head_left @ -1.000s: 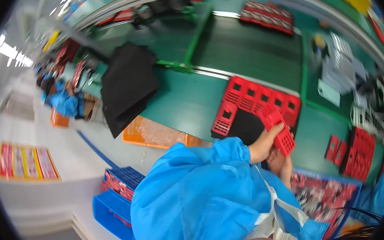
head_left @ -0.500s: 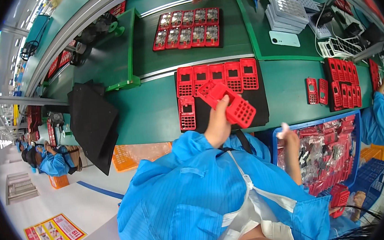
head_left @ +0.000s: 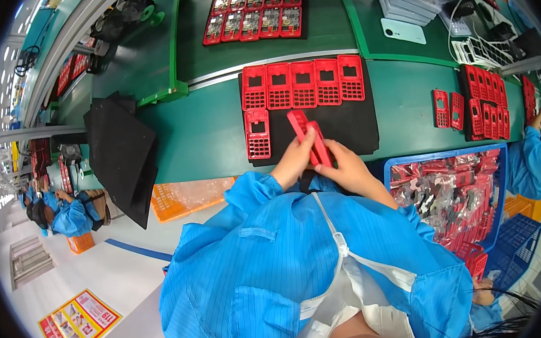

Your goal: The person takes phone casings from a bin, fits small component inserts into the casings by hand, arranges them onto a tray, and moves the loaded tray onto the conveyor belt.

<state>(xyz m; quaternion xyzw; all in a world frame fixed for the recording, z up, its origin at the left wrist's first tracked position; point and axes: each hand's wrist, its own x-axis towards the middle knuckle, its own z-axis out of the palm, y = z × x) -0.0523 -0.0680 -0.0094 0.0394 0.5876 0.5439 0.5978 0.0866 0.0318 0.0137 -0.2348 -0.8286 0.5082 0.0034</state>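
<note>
now our left hand (head_left: 294, 161) and right hand (head_left: 351, 170) both hold a red casing (head_left: 319, 146), tilted nearly edge-on, over the near side of the black mat (head_left: 355, 124). we do well to pinch its sides evenly and keep it clear of the red housings (head_left: 303, 95) along the mat's far and left edges.

We see a green bench (head_left: 197, 130), on it a black mat (head_left: 350, 128) just beyond our fingers (head_left: 308, 142), six red housings (head_left: 303, 96) upon this mat, two similar red pieces (head_left: 442, 116) well to the right of the fingers, black sheets (head_left: 122, 155) well to their left
</note>
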